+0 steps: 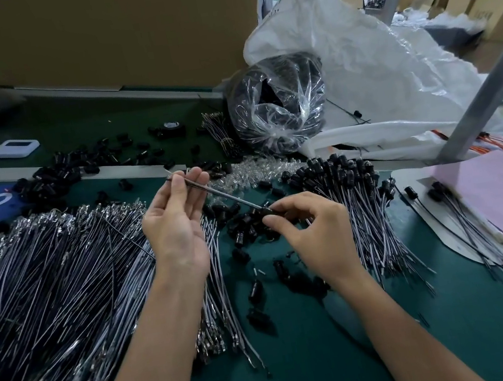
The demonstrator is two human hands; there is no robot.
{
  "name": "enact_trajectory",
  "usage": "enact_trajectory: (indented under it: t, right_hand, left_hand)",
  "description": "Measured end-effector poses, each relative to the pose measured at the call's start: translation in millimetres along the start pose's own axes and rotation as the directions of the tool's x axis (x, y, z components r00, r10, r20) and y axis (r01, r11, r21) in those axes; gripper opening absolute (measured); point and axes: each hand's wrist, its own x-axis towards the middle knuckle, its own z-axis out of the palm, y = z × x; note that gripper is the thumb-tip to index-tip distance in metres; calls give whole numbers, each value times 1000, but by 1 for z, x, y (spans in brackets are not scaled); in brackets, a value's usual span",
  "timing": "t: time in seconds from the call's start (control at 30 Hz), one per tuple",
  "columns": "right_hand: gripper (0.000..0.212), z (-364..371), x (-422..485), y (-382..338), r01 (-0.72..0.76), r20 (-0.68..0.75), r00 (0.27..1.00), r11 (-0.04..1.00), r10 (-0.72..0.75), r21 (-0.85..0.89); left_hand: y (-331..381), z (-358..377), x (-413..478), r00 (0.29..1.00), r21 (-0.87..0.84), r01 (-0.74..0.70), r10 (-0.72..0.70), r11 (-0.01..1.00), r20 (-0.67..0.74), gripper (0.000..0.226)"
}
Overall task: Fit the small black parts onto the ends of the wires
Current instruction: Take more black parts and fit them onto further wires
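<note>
Past the heap of bare wires (58,270) on the tabletop (304,363), the left hand (173,222) has its grip pinched on one wire (221,195) near the upper end, far from the working end, so the wire could bow when pushed. There the right hand (313,236) pinches a small black part (266,211). Held by fingertips alone, it might go on crooked or drop among the loose black parts (244,234) beneath.
</note>
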Motion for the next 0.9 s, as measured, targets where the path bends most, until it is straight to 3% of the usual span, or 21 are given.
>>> enact_trajectory:
  t: [0.1,0.17,0.27,0.37,0.43,0.47,0.57,0.73,0.8,0.9]
  right_hand:
    - [10,-4,3,0,-191,53,982,953,184,236]
    - [12,-7,4,-2,-300,95,952,837,290,458]
    - [17,-12,7,-6,-326,160,933,569,323,755]
    - [13,-21,11,-6,-302,203,909,239,365,923]
    - [19,-28,13,-4,-290,214,871,112,441,950]
    - [22,-31,13,-3,-289,213,858,97,467,953]
    - [23,-34,15,-1,-315,197,875,211,442,925]
    - [45,-21,9,-6,-317,177,947,696,268,644]
    - [43,-15,5,-7,-282,175,959,793,223,540]
    - [34,-10,2,-7,-244,157,969,845,191,475]
  left_hand:
    - [-1,2,-1,1000,-27,18,-19,999,-13,10]
    - [-2,3,-2,999,-42,50,-51,998,-12,10]
    - [-5,2,-2,989,8,136,-137,991,60,11]
    - [-6,3,-8,925,132,272,-297,953,238,28]
    - [-4,0,-10,888,148,294,-327,944,323,41]
    - [-3,-1,-10,882,162,278,-318,947,348,43]
    - [-4,0,-12,878,317,186,-302,930,372,36]
    - [-15,9,-22,839,583,11,-325,812,437,53]
    - [-20,9,-25,839,603,-12,-320,798,440,45]
    - [-25,9,-28,854,580,-21,-287,814,434,20]
